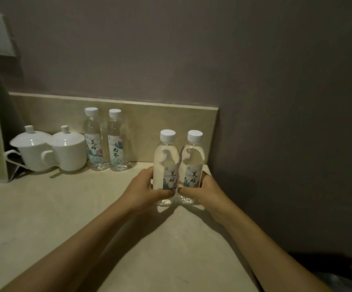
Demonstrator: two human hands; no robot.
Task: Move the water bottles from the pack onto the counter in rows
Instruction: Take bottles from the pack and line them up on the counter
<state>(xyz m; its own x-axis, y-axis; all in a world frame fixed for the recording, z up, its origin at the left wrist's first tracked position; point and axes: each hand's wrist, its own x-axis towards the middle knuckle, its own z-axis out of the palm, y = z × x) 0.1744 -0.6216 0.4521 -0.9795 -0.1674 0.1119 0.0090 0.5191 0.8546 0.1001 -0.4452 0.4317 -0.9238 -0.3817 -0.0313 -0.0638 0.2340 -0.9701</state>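
The bottles (166,165) (192,163) (92,140) (116,142) looked like clear, glossy plastic with ridged white plastic caps (167,135) and smooth printed labels (170,178). The two lidded cups (33,150) (69,150) appeared to be glazed white ceramic, shiny with highlights. The counter (65,207) was a pale, smooth, stone-like surface with a dull sheen, and the backsplash (160,123) looked the same. The wall (192,49) was matt and even. The bare hands (141,190) (204,191) showed skin only.
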